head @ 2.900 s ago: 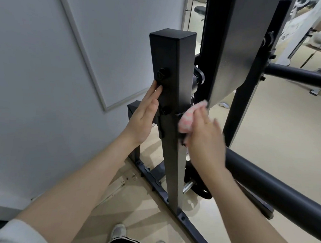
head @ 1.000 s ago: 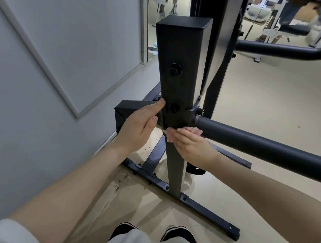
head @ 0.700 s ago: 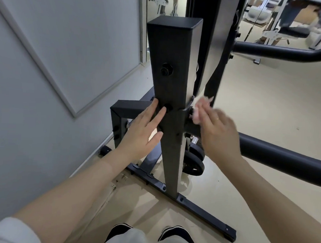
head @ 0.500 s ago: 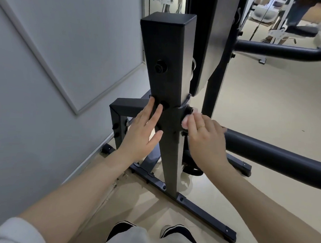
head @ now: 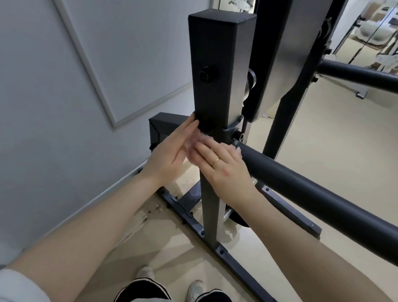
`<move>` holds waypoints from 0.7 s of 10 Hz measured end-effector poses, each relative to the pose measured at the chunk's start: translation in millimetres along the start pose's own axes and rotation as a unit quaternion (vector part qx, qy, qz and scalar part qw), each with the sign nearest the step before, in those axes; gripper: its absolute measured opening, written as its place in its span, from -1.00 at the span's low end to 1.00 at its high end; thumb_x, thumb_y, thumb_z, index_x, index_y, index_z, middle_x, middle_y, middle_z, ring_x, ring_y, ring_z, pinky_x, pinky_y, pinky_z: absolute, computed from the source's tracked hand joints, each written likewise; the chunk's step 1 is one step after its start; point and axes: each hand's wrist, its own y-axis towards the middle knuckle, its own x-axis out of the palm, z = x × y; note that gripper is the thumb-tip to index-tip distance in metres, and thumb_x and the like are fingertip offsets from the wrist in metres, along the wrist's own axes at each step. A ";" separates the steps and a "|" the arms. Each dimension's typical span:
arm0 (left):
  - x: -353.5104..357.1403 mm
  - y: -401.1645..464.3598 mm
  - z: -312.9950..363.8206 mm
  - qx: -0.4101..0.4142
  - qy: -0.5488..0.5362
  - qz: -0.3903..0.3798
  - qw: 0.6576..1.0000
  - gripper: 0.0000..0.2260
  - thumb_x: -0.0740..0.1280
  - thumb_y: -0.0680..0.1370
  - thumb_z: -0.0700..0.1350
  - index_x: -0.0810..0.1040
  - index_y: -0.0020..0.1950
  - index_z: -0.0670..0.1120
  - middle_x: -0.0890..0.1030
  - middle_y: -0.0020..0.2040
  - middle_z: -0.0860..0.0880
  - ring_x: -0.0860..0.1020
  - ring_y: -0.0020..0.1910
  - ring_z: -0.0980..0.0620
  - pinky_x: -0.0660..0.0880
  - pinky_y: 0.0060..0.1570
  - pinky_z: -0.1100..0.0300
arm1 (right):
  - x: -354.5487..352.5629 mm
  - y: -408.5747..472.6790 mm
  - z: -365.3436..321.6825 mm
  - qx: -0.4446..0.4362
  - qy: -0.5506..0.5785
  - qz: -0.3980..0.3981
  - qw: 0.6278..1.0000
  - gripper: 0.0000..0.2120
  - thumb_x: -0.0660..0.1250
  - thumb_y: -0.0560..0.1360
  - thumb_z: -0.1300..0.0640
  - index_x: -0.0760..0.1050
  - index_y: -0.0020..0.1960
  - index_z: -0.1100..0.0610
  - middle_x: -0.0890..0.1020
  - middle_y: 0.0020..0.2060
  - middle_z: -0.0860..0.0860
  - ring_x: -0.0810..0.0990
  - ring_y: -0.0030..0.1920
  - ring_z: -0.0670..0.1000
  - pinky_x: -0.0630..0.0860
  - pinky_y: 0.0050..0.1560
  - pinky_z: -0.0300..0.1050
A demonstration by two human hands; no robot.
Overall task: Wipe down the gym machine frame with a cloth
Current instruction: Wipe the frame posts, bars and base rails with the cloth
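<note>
Cloth (head: 199, 139), pinkish-white and blurred, sits bunched under the fingertips of my right hand (head: 224, 170), pressed against the near face of the black square upright post (head: 215, 83) of the machine frame. My right fingers lie nearly straight over it, a ring (head: 215, 161) on one; I cannot tell whether the thumb pinches the cloth. My left hand (head: 170, 156) is flat, fingers straight, its tips touching the post's left edge just beside the cloth. A padded black bar (head: 317, 190) runs off to the right of my right hand. Below both wrists lies the base rail (head: 230, 255).
</note>
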 end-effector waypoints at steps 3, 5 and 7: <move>-22.6 -21.2 -27.3 -0.061 0.015 -0.073 0.995 -0.42 0.02 0.46 -0.22 0.16 0.50 -0.03 0.10 0.45 0.20 0.07 0.43 0.30 -0.04 0.31 0.59 | 59.9 -43.2 10.0 -0.105 -0.119 -0.268 0.950 -0.73 0.27 0.50 0.00 0.59 0.17 -0.10 0.61 0.13 -0.19 0.57 0.15 -0.16 -0.05 0.46 -0.28; -36.2 -12.0 -42.3 -0.039 0.000 -0.142 0.989 -0.48 0.09 0.58 -0.30 0.14 0.51 0.04 0.09 0.45 0.26 0.07 0.45 0.29 0.00 0.31 0.56 | 53.1 -33.7 14.4 -0.030 -0.194 -0.179 0.964 -0.67 0.20 0.59 0.25 0.45 0.34 0.14 0.56 0.26 0.01 0.49 0.31 -0.01 -0.05 0.52 -0.07; -45.1 -4.2 -51.6 0.028 0.016 -0.189 0.981 -0.54 0.09 0.58 -0.17 0.15 0.50 -0.04 0.13 0.45 0.16 0.08 0.42 0.32 -0.07 0.27 0.64 | 36.0 -32.3 -6.3 -0.091 -0.210 -0.187 0.955 -0.77 0.52 0.35 0.21 0.68 0.01 0.17 0.67 0.04 0.05 0.63 0.11 0.06 0.50 0.21 -0.01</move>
